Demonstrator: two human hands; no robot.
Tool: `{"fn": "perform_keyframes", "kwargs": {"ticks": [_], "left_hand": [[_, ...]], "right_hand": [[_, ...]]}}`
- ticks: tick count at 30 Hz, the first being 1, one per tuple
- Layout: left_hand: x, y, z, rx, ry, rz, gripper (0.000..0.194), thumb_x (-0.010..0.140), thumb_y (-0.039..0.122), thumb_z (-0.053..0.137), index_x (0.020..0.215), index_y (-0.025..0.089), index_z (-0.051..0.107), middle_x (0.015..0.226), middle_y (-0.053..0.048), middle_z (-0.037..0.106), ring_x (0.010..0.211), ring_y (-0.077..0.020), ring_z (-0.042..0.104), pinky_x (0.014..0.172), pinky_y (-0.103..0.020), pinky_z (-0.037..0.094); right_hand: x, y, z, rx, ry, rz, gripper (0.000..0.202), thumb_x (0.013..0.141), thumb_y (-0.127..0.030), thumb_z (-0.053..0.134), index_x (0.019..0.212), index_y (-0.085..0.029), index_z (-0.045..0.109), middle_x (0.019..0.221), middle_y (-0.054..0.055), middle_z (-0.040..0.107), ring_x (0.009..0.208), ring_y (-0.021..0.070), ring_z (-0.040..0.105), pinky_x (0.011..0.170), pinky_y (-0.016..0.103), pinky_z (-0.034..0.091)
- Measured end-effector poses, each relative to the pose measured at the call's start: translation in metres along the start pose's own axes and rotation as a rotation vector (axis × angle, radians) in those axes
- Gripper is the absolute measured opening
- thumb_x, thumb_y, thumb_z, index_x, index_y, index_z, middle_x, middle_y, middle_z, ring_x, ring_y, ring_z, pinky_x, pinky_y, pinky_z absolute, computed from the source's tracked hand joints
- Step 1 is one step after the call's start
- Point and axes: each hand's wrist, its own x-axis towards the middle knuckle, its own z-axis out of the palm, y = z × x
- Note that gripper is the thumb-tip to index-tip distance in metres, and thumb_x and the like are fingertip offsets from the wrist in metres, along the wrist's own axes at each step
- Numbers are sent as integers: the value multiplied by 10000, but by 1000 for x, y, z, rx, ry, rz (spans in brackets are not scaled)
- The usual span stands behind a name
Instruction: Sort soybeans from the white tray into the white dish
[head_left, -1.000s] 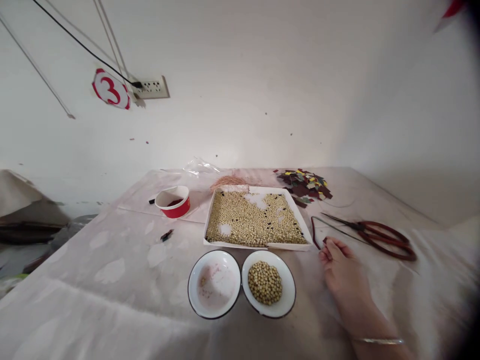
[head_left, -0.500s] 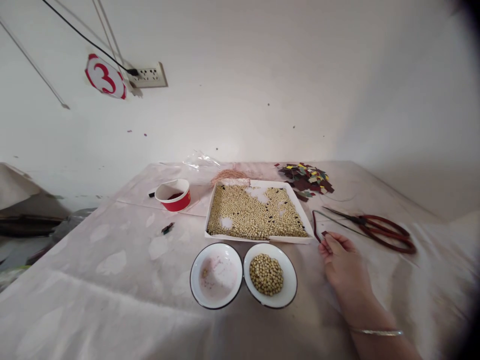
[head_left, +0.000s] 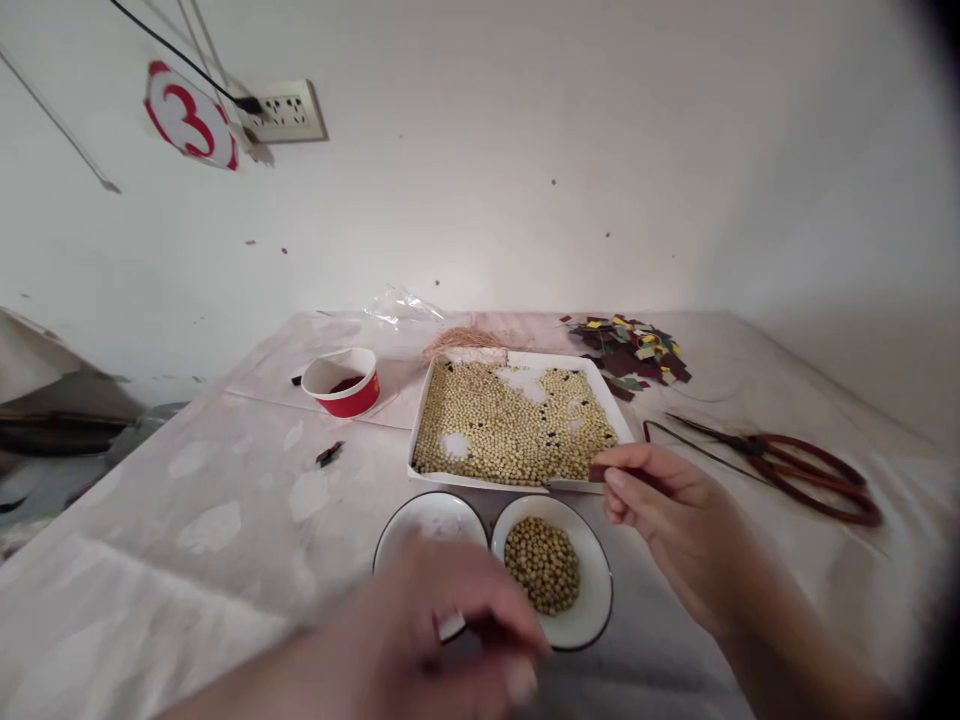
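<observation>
My right hand (head_left: 660, 500), by the near right corner of a white tray (head_left: 416, 440), is closed in a pinch on a small dark red-brown scrap (head_left: 598, 471). The tray is full of small pale bead-like balls (head_left: 487, 420) with a few dark bits among them. My left hand (head_left: 450, 630) is smeared by motion over the left white bowl (head_left: 397, 520) and hides much of it; its fingers are bent, and whether they hold anything is unclear. Beside it, the right white bowl (head_left: 596, 590) contains larger golden-brown balls (head_left: 544, 560).
Red-handled scissors (head_left: 810, 475) lie at the right, by a thin dark cord (head_left: 697, 450). Behind are a pile of coloured scraps (head_left: 634, 350), a coppery strand bundle (head_left: 469, 342) and clear plastic (head_left: 401, 308). A red-and-white tub (head_left: 352, 400) stands left, near a small dark piece (head_left: 328, 454).
My left hand has come into view over the left bowl. My right hand has moved left and up to the tray's corner, still pinching the scrap. The view has shifted slightly.
</observation>
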Motion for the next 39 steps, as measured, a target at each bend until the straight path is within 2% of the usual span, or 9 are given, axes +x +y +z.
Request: {"fn": "perform_keyframes", "kwargs": {"ticks": [1, 3, 5, 8, 14, 18, 24, 29, 39], "left_hand": [[5, 4, -13, 117, 187, -21, 158, 822, 309, 530, 860, 192, 629, 801, -3, 609, 744, -134, 543, 660, -236, 419], [20, 10, -34, 233, 340, -15, 169, 811, 329, 539, 837, 174, 602, 781, -13, 605, 722, -133, 529, 611, -226, 407], [37, 13, -47, 285, 373, 29, 195, 811, 346, 544, 893, 175, 589, 813, -10, 597, 733, -126, 515, 608, -218, 400], [60, 12, -54, 290, 349, 74, 204, 827, 360, 531, 804, 162, 574, 689, 21, 516, 634, -90, 436, 543, -192, 345], [89, 0, -57, 178, 461, 95, 202, 797, 326, 573, 708, 156, 512, 607, 43, 420, 548, -66, 337, 470, -183, 264], [102, -14, -62, 141, 456, 81, 171, 802, 306, 563, 733, 156, 520, 619, 47, 417, 545, -61, 331, 473, -179, 263], [117, -47, -72, 241, 438, -11, 168, 804, 305, 535, 748, 148, 550, 625, 38, 454, 561, -70, 370, 505, -189, 285], [124, -65, -78, 320, 412, -81, 164, 772, 294, 548, 712, 144, 574, 628, 28, 505, 577, -81, 406, 527, -200, 304], [128, -75, -74, 390, 362, -153, 144, 739, 295, 568, 694, 167, 617, 615, 36, 545, 579, -87, 453, 541, -203, 323]], "right_hand": [[2, -9, 6, -60, -66, -14, 153, 693, -270, 642, 827, -197, 631, 554, -25, 547, 520, 115, 503, 500, 254, 422], [9, -26, 20, -116, -210, -63, 123, 731, -238, 606, 848, -202, 604, 575, -32, 547, 529, 107, 507, 512, 248, 420], [17, -38, 33, -128, -305, -101, 105, 745, -216, 595, 847, -203, 580, 590, -40, 538, 542, 99, 511, 518, 238, 427], [31, -47, 48, -84, -383, -154, 107, 762, -203, 586, 867, -200, 567, 616, -43, 529, 546, 86, 503, 498, 216, 418], [54, -34, 53, 8, -333, -208, 74, 768, -198, 594, 829, -203, 552, 610, -48, 532, 555, 85, 506, 518, 218, 414], [68, -23, 45, -121, -341, -202, 35, 775, -212, 583, 791, -201, 554, 601, -44, 538, 551, 92, 504, 515, 224, 397], [96, 6, 25, -656, -457, -197, 66, 753, -208, 560, 700, -206, 599, 583, -36, 542, 534, 108, 464, 493, 228, 326], [100, 31, 21, -991, -562, -216, 87, 690, -109, 568, 681, -182, 616, 672, 14, 606, 609, 136, 509, 576, 246, 342], [99, 32, 30, -1152, -595, -213, 74, 713, -114, 556, 677, -174, 582, 657, 13, 589, 607, 135, 500, 571, 243, 318]]}}
